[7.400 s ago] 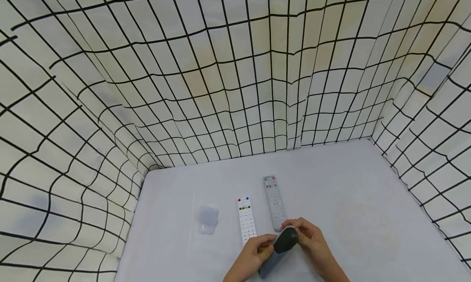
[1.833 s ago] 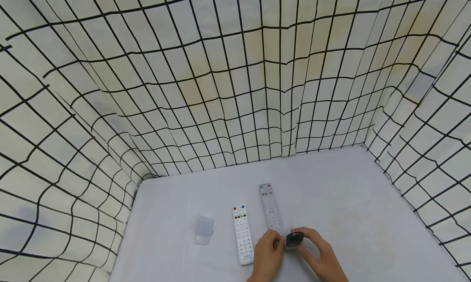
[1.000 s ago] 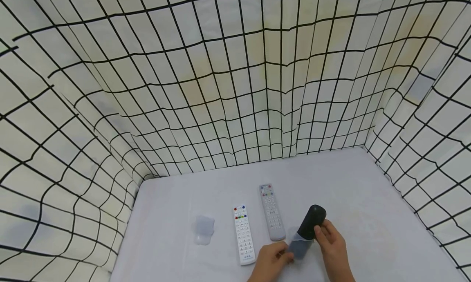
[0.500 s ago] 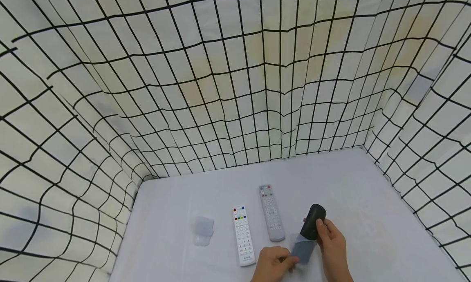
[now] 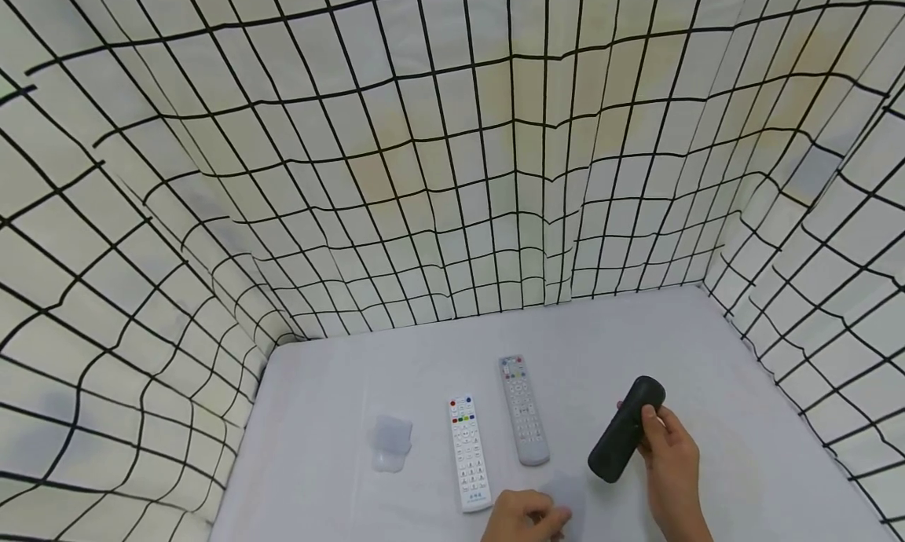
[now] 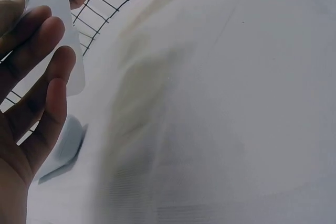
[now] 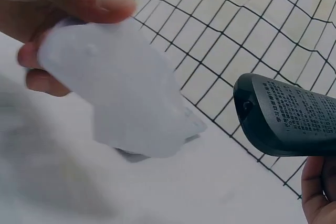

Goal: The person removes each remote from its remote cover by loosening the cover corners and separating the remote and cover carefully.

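A black remote control (image 5: pixel 625 432) is gripped in my right hand (image 5: pixel 672 463), tilted above the table. Small print covers the remote's dark underside (image 7: pixel 299 108) in the right wrist view. My left hand (image 5: pixel 525 514) pinches a translucent plastic remote sleeve (image 5: pixel 569 496), limp and apart from the remote. In the right wrist view, the sleeve (image 7: pixel 131 87) hangs below the left thumb. The left wrist view shows the same sleeve (image 6: pixel 73 72) behind the left fingers. The remote's button side is hidden.
On the white table (image 5: pixel 325 448) lie a white remote (image 5: pixel 469 455) and, beside it, a grey remote (image 5: pixel 525 412). Left of both lies a crumpled piece of translucent plastic (image 5: pixel 392 444). Cloth walls with black grid lines (image 5: pixel 452 173) close off the back and sides.
Earlier the black remote sat partly inside the translucent sleeve. It has come out, moving up and right with my right hand, while the emptied sleeve stays in my left hand.
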Demonstrator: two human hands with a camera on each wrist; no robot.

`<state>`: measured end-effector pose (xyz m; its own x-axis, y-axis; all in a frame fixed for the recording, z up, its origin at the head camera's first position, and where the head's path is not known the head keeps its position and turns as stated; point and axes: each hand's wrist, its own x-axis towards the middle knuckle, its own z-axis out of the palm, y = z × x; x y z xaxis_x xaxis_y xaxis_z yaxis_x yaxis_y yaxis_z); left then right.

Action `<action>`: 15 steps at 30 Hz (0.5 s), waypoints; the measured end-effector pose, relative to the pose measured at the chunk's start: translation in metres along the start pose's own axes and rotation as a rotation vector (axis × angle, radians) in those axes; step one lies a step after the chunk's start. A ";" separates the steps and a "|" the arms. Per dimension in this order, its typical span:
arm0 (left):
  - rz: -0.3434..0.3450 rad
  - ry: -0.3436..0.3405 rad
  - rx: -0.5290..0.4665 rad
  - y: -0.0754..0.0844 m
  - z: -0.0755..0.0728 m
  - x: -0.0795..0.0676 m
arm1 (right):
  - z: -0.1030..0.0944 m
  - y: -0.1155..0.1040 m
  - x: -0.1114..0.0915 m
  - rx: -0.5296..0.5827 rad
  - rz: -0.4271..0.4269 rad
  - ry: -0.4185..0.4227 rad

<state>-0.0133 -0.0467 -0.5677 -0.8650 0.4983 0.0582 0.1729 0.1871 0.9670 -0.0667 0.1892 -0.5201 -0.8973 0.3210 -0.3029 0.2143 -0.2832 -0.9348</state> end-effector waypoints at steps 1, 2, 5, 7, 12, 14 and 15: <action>0.006 0.000 0.005 -0.001 0.000 0.001 | 0.001 0.001 -0.001 -0.008 0.015 0.000; 0.011 -0.003 0.011 -0.002 -0.001 0.002 | 0.002 0.003 -0.002 -0.026 0.032 0.000; 0.020 -0.007 0.048 -0.004 0.000 0.006 | 0.004 0.008 -0.004 -0.070 0.070 -0.003; 0.015 -0.019 0.072 -0.004 0.001 0.009 | 0.005 0.009 -0.005 -0.087 0.079 -0.004; -0.020 -0.064 0.095 -0.005 0.003 0.015 | 0.005 0.011 -0.006 -0.089 0.067 -0.002; -0.019 -0.078 0.096 -0.008 0.004 0.016 | 0.005 0.011 -0.006 -0.088 0.064 -0.002; -0.016 -0.087 0.090 -0.010 0.005 0.017 | 0.005 0.011 -0.006 -0.086 0.064 0.000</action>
<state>-0.0274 -0.0359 -0.5774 -0.8247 0.5653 0.0176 0.2044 0.2689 0.9412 -0.0604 0.1799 -0.5276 -0.8807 0.3053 -0.3622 0.3030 -0.2246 -0.9262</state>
